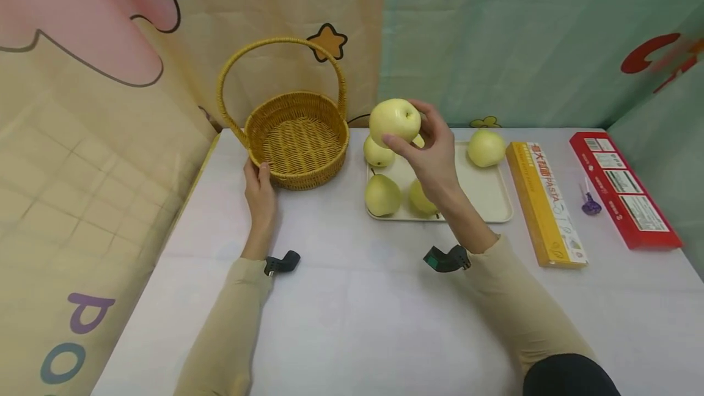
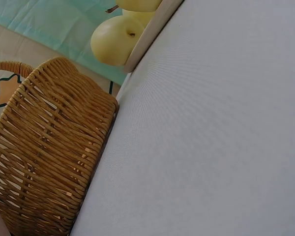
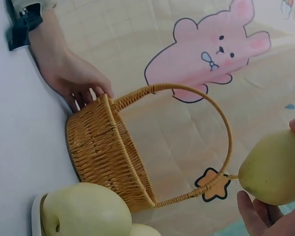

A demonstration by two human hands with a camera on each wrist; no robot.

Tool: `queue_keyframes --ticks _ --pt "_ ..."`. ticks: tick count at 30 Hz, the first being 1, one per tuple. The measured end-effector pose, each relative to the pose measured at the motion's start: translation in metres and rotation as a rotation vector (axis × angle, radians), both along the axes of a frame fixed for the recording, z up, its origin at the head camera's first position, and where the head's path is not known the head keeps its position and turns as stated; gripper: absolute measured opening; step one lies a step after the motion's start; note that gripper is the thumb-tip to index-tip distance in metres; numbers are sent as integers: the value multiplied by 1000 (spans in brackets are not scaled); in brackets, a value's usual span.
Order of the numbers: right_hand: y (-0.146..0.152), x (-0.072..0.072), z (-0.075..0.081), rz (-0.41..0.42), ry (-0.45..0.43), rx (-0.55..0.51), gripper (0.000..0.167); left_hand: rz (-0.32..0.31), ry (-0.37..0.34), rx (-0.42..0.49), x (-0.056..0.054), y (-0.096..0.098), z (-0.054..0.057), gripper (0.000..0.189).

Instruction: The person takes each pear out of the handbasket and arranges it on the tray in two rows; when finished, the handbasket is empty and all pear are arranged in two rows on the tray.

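My right hand point(image 1: 437, 151) grips a pale yellow pear point(image 1: 392, 121) between thumb and fingers, lifted over the left part of a cream tray point(image 1: 484, 197). The right wrist view shows this pear point(image 3: 273, 167) with its stem pointing left toward the basket handle. My left hand point(image 1: 260, 197) holds the near left side of a wicker basket point(image 1: 321, 177), its fingers at the rim in the right wrist view. The basket stands upright on the table, its tall handle arching up and its woven bottom showing. Several more pears point(image 1: 383, 194) lie on the tray, partly hidden behind my right hand.
Right of the tray lies a yellow pasta box point(image 1: 541, 203). Further right are a small purple-wrapped lollipop point(image 1: 591, 205) and a red box point(image 1: 627, 191). A printed curtain point(image 1: 467, 35) hangs behind the white table point(image 1: 341, 322).
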State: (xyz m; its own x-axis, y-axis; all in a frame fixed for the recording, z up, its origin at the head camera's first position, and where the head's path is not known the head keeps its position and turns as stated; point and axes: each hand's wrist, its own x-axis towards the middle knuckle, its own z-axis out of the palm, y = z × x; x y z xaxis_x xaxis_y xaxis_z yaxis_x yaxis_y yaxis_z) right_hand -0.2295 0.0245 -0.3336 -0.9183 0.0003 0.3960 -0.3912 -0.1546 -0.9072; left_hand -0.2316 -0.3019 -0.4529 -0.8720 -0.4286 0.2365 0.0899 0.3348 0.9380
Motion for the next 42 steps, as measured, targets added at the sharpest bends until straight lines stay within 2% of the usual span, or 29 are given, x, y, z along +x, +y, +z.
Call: queue_keyframes --ticks 4,11,16,19,25,30,32,35,39,42 --pt "21 10 -3 -24 7 -28 53 -8 5 1 1 0 0 65" --pt "64 23 -13 -83 -55 -55 46 -7 -5 3 1 -1 0 64" --pt "85 33 -16 -97 -119 -12 46 -6 -8 7 1 -1 0 65" --pt "98 39 -19 -133 -135 48 49 -7 -9 8 1 0 0 65" --pt "123 49 -23 -228 -167 246 48 -9 -8 10 1 0 1 64" --pt "139 52 -31 -294 -315 552 59 -6 1 8 0 0 1 63" --pt "143 52 -37 -292 -385 658 67 -6 4 7 0 -1 0 63" --pt "149 49 -46 -269 -443 767 72 -5 9 8 0 -1 -1 63" --pt "154 45 -58 -255 -478 879 75 -3 2 6 -1 -1 -1 62" --pt "154 40 -67 -260 -463 958 77 0 -3 0 -1 -1 0 62"
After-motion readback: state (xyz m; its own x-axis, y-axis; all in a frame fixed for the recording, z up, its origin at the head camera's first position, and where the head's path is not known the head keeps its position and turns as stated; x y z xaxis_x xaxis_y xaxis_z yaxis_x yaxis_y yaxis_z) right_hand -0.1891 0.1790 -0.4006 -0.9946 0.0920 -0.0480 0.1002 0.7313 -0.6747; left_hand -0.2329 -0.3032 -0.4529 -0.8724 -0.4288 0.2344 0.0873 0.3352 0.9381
